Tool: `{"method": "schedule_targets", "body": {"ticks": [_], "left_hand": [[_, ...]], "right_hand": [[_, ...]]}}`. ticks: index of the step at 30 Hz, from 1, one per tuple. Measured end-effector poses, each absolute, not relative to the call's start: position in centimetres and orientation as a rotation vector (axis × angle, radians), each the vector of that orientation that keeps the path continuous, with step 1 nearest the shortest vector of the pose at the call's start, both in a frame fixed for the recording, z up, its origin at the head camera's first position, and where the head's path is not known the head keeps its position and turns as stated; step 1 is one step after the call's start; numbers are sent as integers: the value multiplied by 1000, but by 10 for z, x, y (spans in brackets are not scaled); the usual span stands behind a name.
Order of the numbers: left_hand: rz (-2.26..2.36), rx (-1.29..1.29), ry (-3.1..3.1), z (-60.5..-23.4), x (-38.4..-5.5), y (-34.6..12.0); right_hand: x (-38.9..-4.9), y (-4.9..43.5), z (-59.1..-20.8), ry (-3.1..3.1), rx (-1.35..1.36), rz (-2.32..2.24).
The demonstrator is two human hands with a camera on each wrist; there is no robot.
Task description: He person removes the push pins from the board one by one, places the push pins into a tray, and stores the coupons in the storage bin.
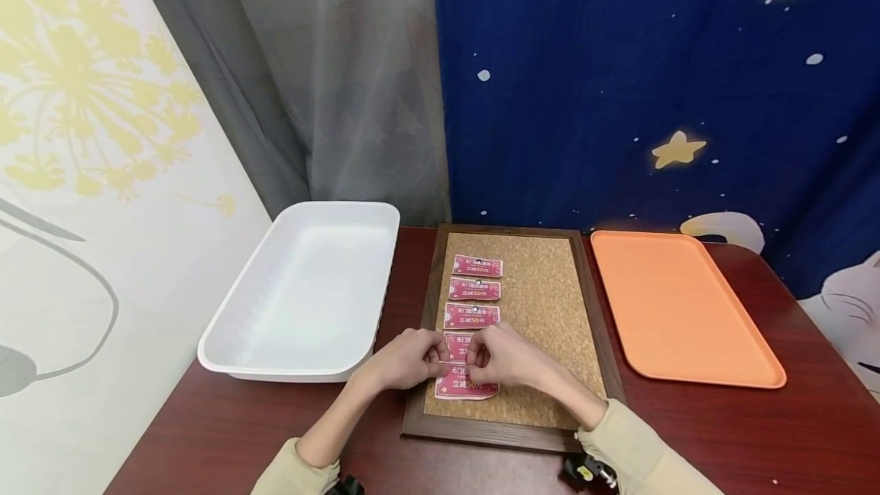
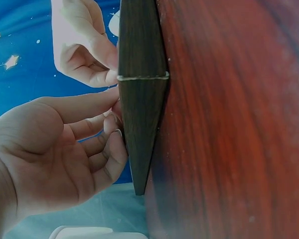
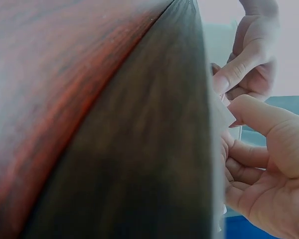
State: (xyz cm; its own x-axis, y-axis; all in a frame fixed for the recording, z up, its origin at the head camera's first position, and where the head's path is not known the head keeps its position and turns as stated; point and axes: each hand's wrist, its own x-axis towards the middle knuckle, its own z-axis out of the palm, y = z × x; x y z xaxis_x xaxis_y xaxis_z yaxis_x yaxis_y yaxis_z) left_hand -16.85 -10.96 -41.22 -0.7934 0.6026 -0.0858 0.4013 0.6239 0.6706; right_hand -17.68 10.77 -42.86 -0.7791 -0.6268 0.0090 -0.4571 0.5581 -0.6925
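Observation:
Five-like pink paper coupons run in a column down the left side of the cork board (image 1: 543, 312); the top coupon (image 1: 477, 266), second coupon (image 1: 474, 289) and third coupon (image 1: 471, 316) each bear a small pin. Below them, the fourth coupon (image 1: 455, 345) is partly covered by my fingers. My left hand (image 1: 411, 357) pinches the upper left of the lowest coupon (image 1: 466, 386). On its upper right, my right hand (image 1: 507, 356) pinches too. A pale paper corner (image 3: 224, 115) shows by the right fingertips in the right wrist view.
A white tub (image 1: 296, 289) stands left of the board. To the right lies an orange tray (image 1: 681, 304). The board's dark wooden frame (image 1: 491, 432) rests on the reddish table (image 1: 722, 434). Curtains (image 1: 550, 98) hang behind.

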Motion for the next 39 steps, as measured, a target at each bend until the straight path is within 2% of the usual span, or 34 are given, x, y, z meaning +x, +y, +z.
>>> {"method": "schedule_targets", "body": {"ticks": [17, 39], "left_hand": [[944, 792, 2573, -411, -169, -113], [1187, 675, 2677, -386, -174, -149]], "right_hand": [[-181, 135, -422, 2598, -893, -1200], [-192, 221, -411, 2783, -633, -1373]]}}
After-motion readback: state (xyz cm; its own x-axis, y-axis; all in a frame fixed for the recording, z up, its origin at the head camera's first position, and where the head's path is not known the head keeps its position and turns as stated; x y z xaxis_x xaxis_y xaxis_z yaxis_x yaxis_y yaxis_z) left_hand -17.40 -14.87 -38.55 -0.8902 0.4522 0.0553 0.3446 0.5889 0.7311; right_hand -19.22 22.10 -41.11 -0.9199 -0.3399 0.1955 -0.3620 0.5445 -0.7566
